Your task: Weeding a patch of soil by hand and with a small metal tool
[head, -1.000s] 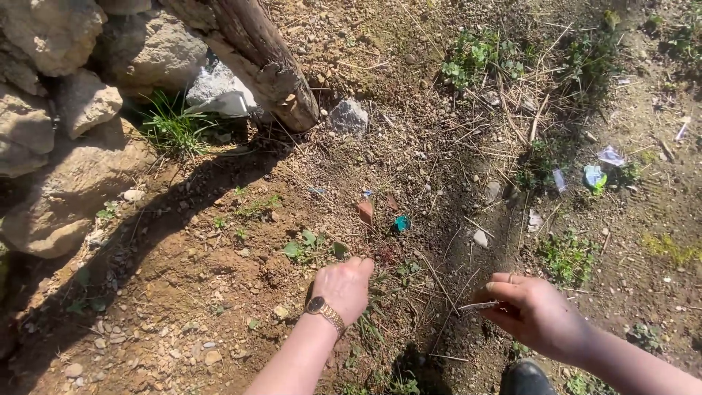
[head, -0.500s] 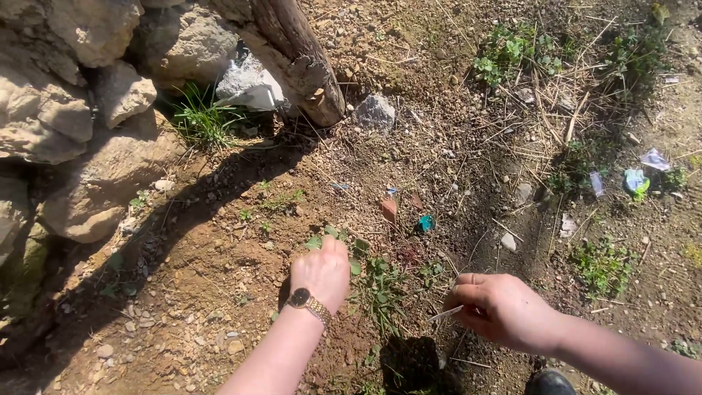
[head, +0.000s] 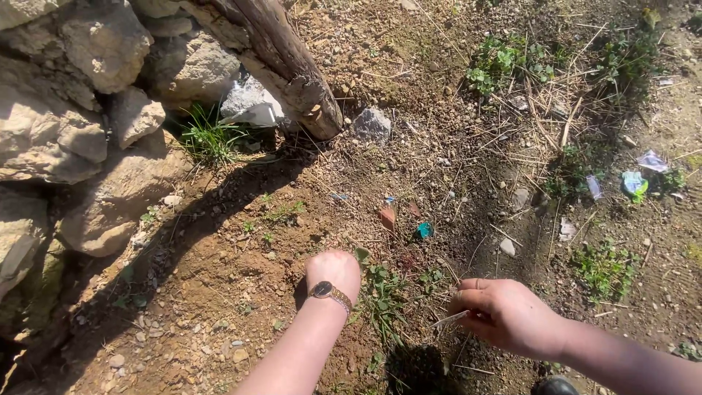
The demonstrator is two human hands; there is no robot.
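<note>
A low weed (head: 380, 289) with small green leaves grows in the brown, stony soil near the bottom centre, its leaves spreading toward 3 o'clock of the left hand (head: 334, 271). That hand is curled down onto the ground at the weed's edge, knuckles up, fingers tucked under and out of sight, so I cannot tell whether it grips anything. A gold watch (head: 324, 290) sits on the wrist, and the forearm runs off toward 7 o'clock.

The right hand (head: 504, 314) lies at 4 o'clock of the weed, just beside it, fingers pinched on a thin pale stick (head: 447, 319) that points toward the weed. Its arm leaves at 4 o'clock.

At 12 o'clock of the weed lie a reddish shard (head: 387, 216) and a small teal scrap (head: 424, 230). Far toward 2 o'clock lie crumpled pale-blue and white wrappers (head: 635, 180). A white flat scrap (head: 252, 115) sits at 11 o'clock, under a leaning log (head: 285, 66) beside the rocks (head: 80, 110).
</note>
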